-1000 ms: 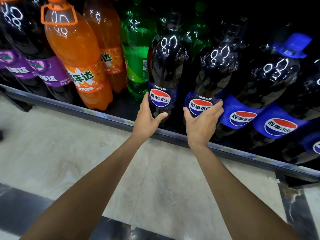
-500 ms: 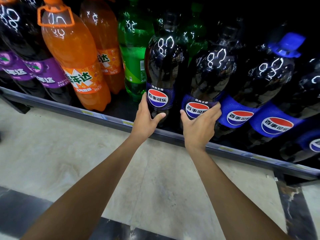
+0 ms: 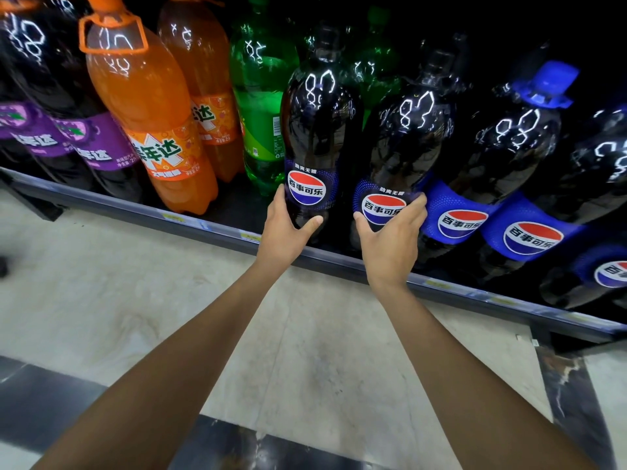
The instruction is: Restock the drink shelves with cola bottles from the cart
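Cola bottles, two, dark-labelled: the left bottle (image 3: 319, 130) and the right bottle (image 3: 407, 144) are stood upright, side by side, at the front edge of the shelf (image 3: 339, 262).

Floor (image 3: 135, 300): pale stone, crossed by a dark band (image 3: 51, 401) nearest the camera.

Shelf: low, dark, with a grey front rail. It is stocked from left to right with purple-labelled bottles (image 3: 51, 96), orange bottles (image 3: 146, 106), a green bottle (image 3: 261, 96), the two held bottles, then blue-labelled cola (image 3: 509, 157). One of the last is seen with a blue cap (image 3: 543, 84).

Left bottle: placed just right of the green bottle, with its logo turned forward.

Right bottle: placed just beside the blue-labelled row, with its logo also forward.

Right hand (image 3: 390, 245): wrapped round the lower body of the right bottle. The thumb is set at the left of the label and the fingers are laid over its right side.

Left hand (image 3: 283, 239): wrapped round the lower body of the left bottle. The thumb is pressed across the front below the logo and the fingers are curled behind the left side.

Price tags (image 3: 249, 236): small and yellow, fixed along the rail; the print cannot be read.
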Action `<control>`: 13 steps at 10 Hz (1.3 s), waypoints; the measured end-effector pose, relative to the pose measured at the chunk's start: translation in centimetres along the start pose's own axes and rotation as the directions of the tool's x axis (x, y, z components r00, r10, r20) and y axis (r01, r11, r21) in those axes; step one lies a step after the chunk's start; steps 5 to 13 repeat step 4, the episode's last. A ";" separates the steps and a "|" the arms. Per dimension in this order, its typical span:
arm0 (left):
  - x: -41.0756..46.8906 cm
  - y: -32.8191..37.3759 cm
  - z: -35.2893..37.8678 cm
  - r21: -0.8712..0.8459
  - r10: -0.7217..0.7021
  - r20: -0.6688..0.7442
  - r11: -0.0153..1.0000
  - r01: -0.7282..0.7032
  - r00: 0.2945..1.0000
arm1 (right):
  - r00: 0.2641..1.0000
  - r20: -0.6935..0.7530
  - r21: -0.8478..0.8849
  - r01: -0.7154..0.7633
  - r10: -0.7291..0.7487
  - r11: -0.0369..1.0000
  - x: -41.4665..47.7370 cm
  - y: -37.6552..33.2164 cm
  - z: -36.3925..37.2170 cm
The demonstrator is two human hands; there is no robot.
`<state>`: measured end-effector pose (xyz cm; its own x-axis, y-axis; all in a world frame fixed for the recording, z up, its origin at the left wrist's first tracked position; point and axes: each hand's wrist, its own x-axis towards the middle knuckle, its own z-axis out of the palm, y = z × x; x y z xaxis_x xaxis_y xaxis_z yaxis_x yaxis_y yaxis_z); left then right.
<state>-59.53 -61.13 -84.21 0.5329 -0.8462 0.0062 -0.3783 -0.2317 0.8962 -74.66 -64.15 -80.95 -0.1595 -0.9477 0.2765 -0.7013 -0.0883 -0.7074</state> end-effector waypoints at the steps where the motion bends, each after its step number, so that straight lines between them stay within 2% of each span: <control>1: -0.5 0.5 -0.2 0.136 0.009 -0.026 0.991 -0.005 1.000 | 0.998 0.047 -0.027 0.046 -0.044 0.999 0.1 0.4 -1.1; 2: -1.7 1.4 -0.5 0.347 -0.024 -0.022 0.938 0.030 0.999 | 0.991 0.102 -0.108 0.098 -0.087 0.989 0.6 1.0 -2.5; 3: -3.5 2.6 -0.8 0.550 -0.052 -0.050 0.832 0.071 0.997 | 0.982 0.141 -0.194 0.155 -0.129 0.969 1.0 1.9 -4.4; 4: -5.0 4.0 -0.9 0.705 0.001 -0.009 0.709 0.005 1.000 | 0.945 0.256 -0.306 0.281 -0.206 0.910 0.4 2.2 -6.1; 13: -5.0 4.0 -0.9 0.705 0.001 -0.009 0.709 0.005 1.000 | 0.945 0.256 -0.306 0.281 -0.206 0.910 0.4 2.2 -6.1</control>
